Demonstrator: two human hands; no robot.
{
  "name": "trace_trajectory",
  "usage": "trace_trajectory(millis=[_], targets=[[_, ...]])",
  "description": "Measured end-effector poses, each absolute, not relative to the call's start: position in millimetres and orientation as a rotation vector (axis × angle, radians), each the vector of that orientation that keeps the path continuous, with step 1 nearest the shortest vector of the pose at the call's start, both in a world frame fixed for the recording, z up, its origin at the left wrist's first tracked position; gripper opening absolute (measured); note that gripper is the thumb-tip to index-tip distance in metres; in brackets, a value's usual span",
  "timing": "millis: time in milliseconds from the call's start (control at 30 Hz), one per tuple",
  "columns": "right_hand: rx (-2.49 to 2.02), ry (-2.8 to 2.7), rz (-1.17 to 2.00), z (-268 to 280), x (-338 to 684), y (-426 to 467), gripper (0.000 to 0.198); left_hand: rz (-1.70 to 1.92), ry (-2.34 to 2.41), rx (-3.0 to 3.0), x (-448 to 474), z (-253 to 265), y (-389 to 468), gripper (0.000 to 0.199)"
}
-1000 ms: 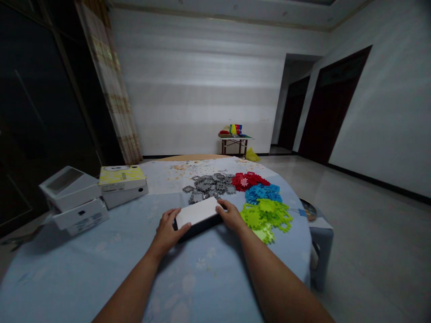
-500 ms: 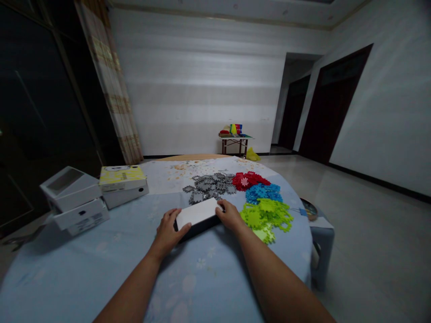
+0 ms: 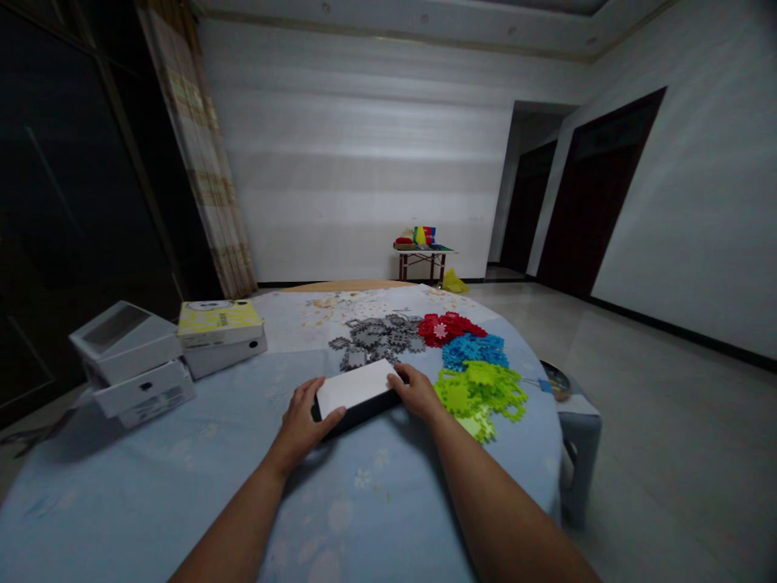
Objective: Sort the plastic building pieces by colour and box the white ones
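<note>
A slim box with a white top and black sides lies at a slant between my two hands, over the blue flowered tablecloth. My left hand grips its left end, with the thumb along the near edge. At the right end, my right hand is closed on the box, thumb on the top edge. Just beyond the box is a heap of grey notched plastic pieces. Lime green pieces lie to the right of my right hand, with blue pieces and red pieces behind them.
White boxes are stacked at the table's left, beside a yellow-topped box. Small crumb-like bits litter a white sheet at the far side. A grey stool holding a round dish stands beyond the right edge.
The view has tipped up very slightly. Both hands keep their hold on the box, and the piles and boxes stay where they were.
</note>
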State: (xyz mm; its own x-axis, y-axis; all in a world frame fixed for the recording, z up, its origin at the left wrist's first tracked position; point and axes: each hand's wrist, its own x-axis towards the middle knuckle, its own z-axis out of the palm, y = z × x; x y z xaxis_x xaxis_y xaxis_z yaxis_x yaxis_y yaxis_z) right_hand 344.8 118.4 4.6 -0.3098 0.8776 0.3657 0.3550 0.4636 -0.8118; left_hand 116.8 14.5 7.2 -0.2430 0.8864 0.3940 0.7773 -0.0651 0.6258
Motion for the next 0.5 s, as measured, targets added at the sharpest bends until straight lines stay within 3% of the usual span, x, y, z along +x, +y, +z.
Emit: trace_trajectory(millis=[500], targets=[[-1.128, -1.95, 0.769, 18, 346, 107, 0.032, 1.133, 2.014, 1.84, 113, 5, 14, 0.074]])
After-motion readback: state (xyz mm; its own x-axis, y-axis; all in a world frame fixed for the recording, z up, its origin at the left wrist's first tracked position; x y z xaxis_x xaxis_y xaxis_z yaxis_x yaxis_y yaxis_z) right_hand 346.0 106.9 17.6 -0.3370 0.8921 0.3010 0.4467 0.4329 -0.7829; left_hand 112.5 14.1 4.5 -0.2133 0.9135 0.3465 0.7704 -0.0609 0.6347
